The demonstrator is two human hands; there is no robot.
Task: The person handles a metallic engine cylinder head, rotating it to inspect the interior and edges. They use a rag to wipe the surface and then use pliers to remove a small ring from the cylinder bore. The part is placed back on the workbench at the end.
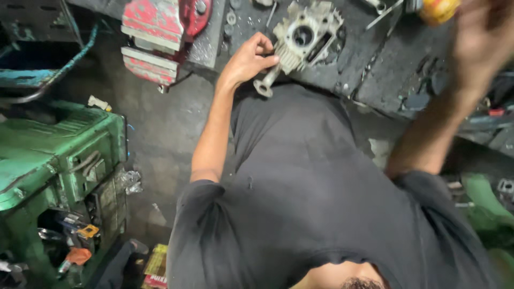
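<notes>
While my left hand [247, 60] grips the finned grey cast-metal engine part [301, 40] at the near edge of the dark tabletop [385, 64], I should keep it braced; my blurred right hand [482, 37] looks closed near a yellow object [438, 9], though I cannot tell whether it holds it.

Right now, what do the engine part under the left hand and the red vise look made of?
Engine part: apparently cast aluminium, given its dull pale-grey fins and bore. Vise: likely cast iron or steel, red paint chipped and worn. Left hand grips the part.

Engine part [305, 37] is dull silver-grey on a dark grey table [385, 64]. Vise [160, 37] at the table's corner is chipped red, the machine [53, 155] worn green. Shirt [310, 187] is plain black.
</notes>
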